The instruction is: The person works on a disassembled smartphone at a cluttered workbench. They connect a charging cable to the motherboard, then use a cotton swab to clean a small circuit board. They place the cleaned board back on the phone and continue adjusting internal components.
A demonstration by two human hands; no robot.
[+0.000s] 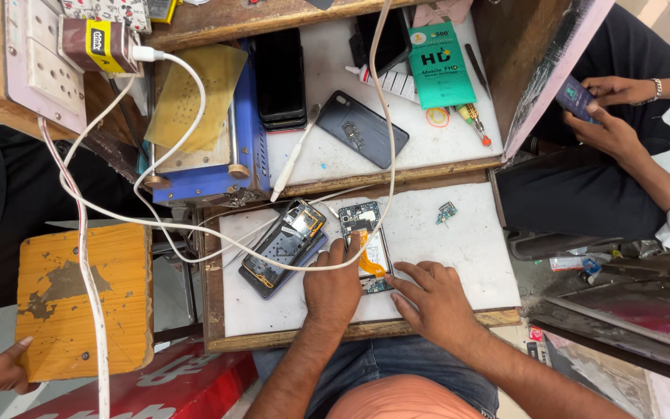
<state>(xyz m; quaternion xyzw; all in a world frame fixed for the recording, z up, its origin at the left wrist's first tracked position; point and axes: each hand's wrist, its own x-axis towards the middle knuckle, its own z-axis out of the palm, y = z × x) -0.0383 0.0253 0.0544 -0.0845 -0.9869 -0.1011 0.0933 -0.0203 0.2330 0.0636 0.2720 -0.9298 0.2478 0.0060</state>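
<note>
An opened phone (366,233) with bare circuit boards and an orange flex cable lies on the white work board (467,248). My left hand (333,283) rests on its lower left part, fingers pressing down on it. My right hand (432,299) touches its lower right corner with the fingertips. A second opened phone frame (282,247) lies tilted just to the left, apart from both hands. A small loose circuit part (446,212) sits at the upper right of the board.
White charger cables (195,225) cross the board from a wall socket panel (40,62). A blue heating machine (211,147), dark phones (362,128), a green packet (441,66) and screwdrivers lie on the rear shelf. Another person's hands (606,112) hold a phone at right. An orange stool (83,299) stands at left.
</note>
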